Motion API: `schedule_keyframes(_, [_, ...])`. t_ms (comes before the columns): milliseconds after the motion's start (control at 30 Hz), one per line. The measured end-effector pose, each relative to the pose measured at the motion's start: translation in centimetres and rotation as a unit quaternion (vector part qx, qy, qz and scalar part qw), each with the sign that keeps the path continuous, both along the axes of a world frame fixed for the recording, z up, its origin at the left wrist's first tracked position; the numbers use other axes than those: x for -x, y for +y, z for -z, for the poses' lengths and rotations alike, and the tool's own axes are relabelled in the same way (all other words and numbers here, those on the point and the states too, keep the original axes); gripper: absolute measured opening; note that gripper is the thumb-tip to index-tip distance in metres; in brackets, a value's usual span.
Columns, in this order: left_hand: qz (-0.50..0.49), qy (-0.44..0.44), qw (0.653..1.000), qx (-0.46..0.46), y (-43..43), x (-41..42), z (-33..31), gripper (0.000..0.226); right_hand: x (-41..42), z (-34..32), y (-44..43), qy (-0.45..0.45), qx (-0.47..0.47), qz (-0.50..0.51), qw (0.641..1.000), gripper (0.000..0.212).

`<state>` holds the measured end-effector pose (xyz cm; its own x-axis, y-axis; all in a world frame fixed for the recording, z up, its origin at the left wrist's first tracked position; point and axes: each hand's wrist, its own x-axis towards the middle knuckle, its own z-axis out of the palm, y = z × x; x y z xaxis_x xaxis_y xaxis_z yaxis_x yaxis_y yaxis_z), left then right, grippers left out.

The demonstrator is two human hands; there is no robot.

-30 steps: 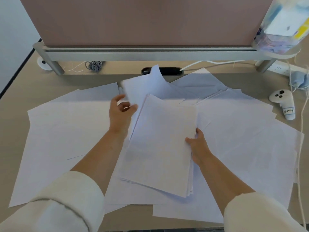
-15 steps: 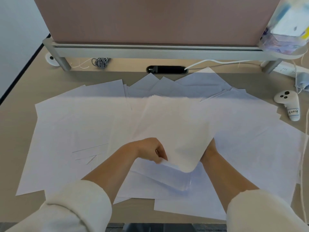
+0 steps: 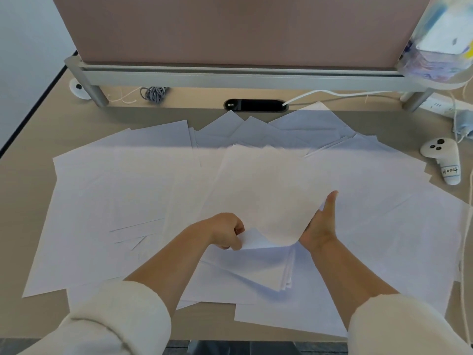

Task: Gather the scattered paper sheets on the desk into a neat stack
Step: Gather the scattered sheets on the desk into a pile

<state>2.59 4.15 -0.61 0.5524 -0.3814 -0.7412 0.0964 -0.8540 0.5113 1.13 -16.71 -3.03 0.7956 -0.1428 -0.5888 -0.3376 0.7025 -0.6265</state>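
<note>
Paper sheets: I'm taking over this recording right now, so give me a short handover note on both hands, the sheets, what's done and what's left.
Left hand: pinches the near edge of the lifted sheets.
Right hand: against their right edge, thumb up, fingers hidden behind the paper.
Done: a small stack lies under the hands, edges not yet squared.
Left: loose sheets cover the desk to the left, right and far side; gather them onto the stack and square it.
</note>
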Motion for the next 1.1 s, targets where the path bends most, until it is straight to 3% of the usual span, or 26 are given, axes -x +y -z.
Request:
schedule_keyframes(67, [-0.014, 0.014, 1.000, 0.012, 0.1, 0.0, 0.0, 0.016, 0.1, -0.1, 0.3, 0.003, 0.005, -0.020, 1.000, 0.067])
schedule_keyframes(167, [0.035, 0.068, 0.996, 0.040, 0.0, 0.1, -0.4, 0.027, -0.2, -0.2, 0.8, 0.020, 0.143, -0.072, 0.987, 0.028])
schedule_keyframes(267, [0.089, 0.101, 0.989, 0.055, 0.2, 0.2, -0.7, 0.040, -0.6, 0.4, 1.0, 0.034, 0.301, -0.086, 0.949, 0.050])
schedule_keyframes(300, [0.072, 0.080, 0.992, 0.064, 0.4, 0.1, -0.6, 0.041, -0.6, 0.5, 1.1, 0.046, 0.334, -0.083, 0.938, 0.059])
schedule_keyframes(367, [-0.057, -0.037, 0.994, 0.090, 0.9, -0.5, -0.3, 0.034, -0.6, 0.7, 1.0, 0.066, 0.381, -0.077, 0.919, 0.070])
schedule_keyframes(433, [-0.226, -0.180, 0.956, 0.057, 1.5, -1.4, 0.1, 0.038, -0.5, 0.9, 1.0, 0.074, 0.415, -0.090, 0.902, 0.073])
schedule_keyframes(500, [-0.303, -0.212, 0.929, -0.024, 2.1, -2.0, 0.3, 0.054, -0.7, 1.1, 1.1, 0.073, 0.428, -0.110, 0.894, 0.071])
schedule_keyframes(600, [-0.318, -0.169, 0.929, -0.083, 2.7, -2.1, 0.8, 0.061, -1.1, 0.7, 1.3, 0.055, 0.429, -0.142, 0.891, 0.071])
schedule_keyframes(667, [-0.352, -0.168, 0.919, -0.049, 2.9, -2.2, 1.3, 0.041, -1.4, 0.5, 1.5, 0.039, 0.422, -0.157, 0.892, 0.075])
schedule_keyframes(700, [-0.367, -0.169, 0.914, -0.024, 3.0, -2.2, 1.4, 0.018, -1.5, 0.5, 1.6, 0.038, 0.415, -0.158, 0.895, 0.077])
schedule_keyframes(733, [-0.374, -0.170, 0.912, -0.005, 2.9, -2.3, 1.4, 0.016, -1.6, 0.6, 1.7, 0.041, 0.406, -0.152, 0.900, 0.079])
schedule_keyframes(800, [-0.395, -0.152, 0.906, 0.023, 3.1, -2.4, 1.7, 0.038, -1.8, 0.9, 1.6, 0.063, 0.376, -0.127, 0.916, 0.075])
schedule_keyframes(933, [-0.413, -0.128, 0.901, 0.036, 3.5, -2.4, 1.5, 0.018, -1.4, 0.9, 1.1, 0.055, 0.368, -0.126, 0.920, 0.042])
schedule_keyframes(1033, [-0.439, -0.140, 0.887, 0.032, 3.7, -2.5, 1.5, 0.017, -1.6, 0.7, 1.0, 0.071, 0.420, -0.137, 0.894, 0.046])
schedule_keyframes(1100, [-0.454, -0.116, 0.882, 0.049, 3.8, -2.5, 1.6, 0.043, -1.8, 0.6, 1.2, 0.132, 0.421, -0.137, 0.887, 0.053])
